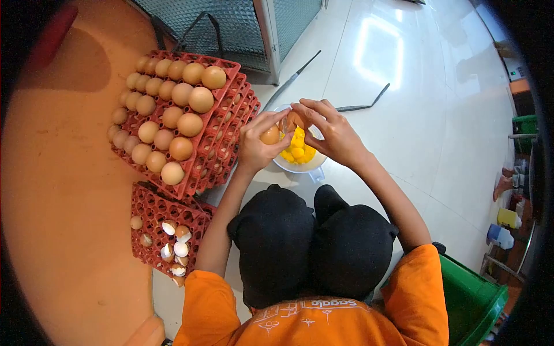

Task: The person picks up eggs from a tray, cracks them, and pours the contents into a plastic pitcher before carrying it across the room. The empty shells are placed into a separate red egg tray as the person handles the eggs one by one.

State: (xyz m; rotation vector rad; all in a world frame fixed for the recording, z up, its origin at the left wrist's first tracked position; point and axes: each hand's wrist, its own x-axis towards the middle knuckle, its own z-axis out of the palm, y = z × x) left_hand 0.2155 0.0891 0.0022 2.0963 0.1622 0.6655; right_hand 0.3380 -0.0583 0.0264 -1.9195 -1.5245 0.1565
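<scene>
Both hands are over a white plastic pitcher (294, 168) with several yellow yolks (297, 151) inside. My left hand (258, 144) is closed around a whole brown egg (269, 136), and its fingertips also touch a cracked eggshell (284, 123). Thumb and fingers of my right hand (334, 134) grip a brown eggshell piece (295, 120) right beside it. Whether the two shell parts are fully separated is hard to make out between the fingers. The pitcher's handle (317, 174) points toward my knees.
Stacked red egg trays (199, 164) full of brown eggs stand at the left. Nearer me, another red tray (151, 202) holds broken shells (181, 249) and a few eggs. A green bin (470, 300) is at my right. Dark straps (360, 108) lie on the tiled floor (415, 138).
</scene>
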